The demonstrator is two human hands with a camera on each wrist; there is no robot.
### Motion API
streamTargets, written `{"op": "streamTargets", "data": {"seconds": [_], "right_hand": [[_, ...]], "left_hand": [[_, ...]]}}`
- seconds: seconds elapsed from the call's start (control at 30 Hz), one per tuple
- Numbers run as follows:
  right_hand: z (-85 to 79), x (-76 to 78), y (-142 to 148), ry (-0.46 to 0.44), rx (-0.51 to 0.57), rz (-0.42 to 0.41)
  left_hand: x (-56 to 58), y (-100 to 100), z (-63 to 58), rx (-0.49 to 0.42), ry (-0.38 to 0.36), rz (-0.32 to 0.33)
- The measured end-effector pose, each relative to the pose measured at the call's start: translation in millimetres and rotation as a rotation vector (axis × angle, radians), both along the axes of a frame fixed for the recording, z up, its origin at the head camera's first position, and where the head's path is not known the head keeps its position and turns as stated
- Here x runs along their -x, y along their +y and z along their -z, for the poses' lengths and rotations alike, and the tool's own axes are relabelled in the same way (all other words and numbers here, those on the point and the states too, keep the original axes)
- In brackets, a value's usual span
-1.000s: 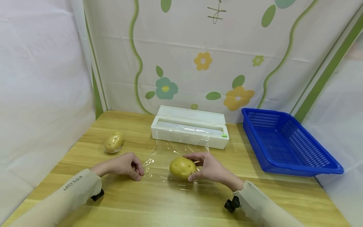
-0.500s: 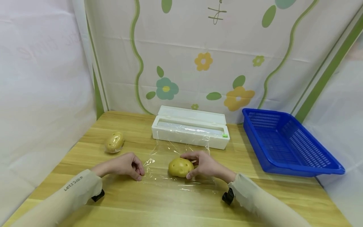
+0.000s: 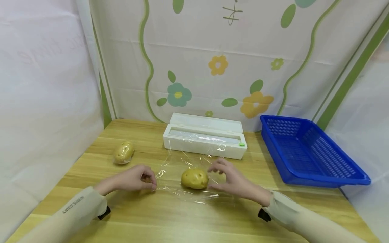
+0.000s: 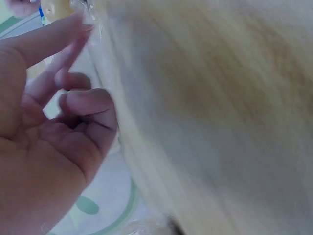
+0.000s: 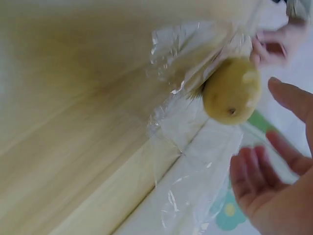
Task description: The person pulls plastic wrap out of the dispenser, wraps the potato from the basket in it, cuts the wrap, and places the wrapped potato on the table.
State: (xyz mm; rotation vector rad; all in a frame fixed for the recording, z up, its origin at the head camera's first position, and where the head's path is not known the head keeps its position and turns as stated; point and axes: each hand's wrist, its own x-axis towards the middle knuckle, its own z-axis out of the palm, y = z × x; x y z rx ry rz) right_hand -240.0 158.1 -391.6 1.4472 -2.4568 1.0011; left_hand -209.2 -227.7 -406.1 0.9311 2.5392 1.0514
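Note:
A potato [image 3: 195, 179] lies on a sheet of clear cling film [image 3: 170, 184] spread over the table. My left hand [image 3: 137, 178] pinches the film's left edge between thumb and forefinger; the left wrist view shows those fingertips [image 4: 83, 25] together at the film. Just right of the potato is my right hand [image 3: 232, 179], its fingers spread and relaxed with a gap to the potato. In the right wrist view the potato [image 5: 232, 90] sits on crinkled film, apart from the right hand [image 5: 279, 181]. The film runs back to a white dispenser box [image 3: 203, 150] with its lid raised.
A second potato [image 3: 124, 152], wrapped in film, rests at the table's left. A blue perforated basket [image 3: 316, 182] stands at the right. Behind the wooden table [image 3: 170, 226] hangs a floral cloth [image 3: 194, 44], with a green slider [image 3: 241, 144] on the box.
My right hand has let go of the potato and drawn back to the right, after shifting it slightly left. My left hand stays at the film's edge with little movement.

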Motion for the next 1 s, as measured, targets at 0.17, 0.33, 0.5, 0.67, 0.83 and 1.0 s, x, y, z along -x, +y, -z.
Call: {"op": "streamTargets", "data": {"seconds": [0.17,0.33,0.5,0.67,0.83,1.0], "right_hand": [[-4.6,-14.1,5.7,0.174,-0.041,-0.160],[0.8,-15.8,-4.4,0.198,-0.143,-0.199],[13.5,-13.8,-13.4,0.277,-0.232,-0.216],[23.1,-14.0,-16.1,0.304,-0.272,-0.254],[25.5,-15.4,-15.8,0.283,-0.273,-0.240],[23.5,-16.7,-12.5,0.116,-0.286,-0.234]], "left_hand": [[-6.2,11.3,-11.6,-0.003,0.165,-0.065],[-9.4,32.6,-14.6,0.114,0.292,0.020],[-9.2,49.6,-8.3,0.207,0.318,0.124],[-9.1,53.5,-2.4,0.217,0.316,0.153],[-9.2,51.3,2.1,0.189,0.272,0.140],[-10.8,50.2,3.7,0.187,0.238,0.126]]}}
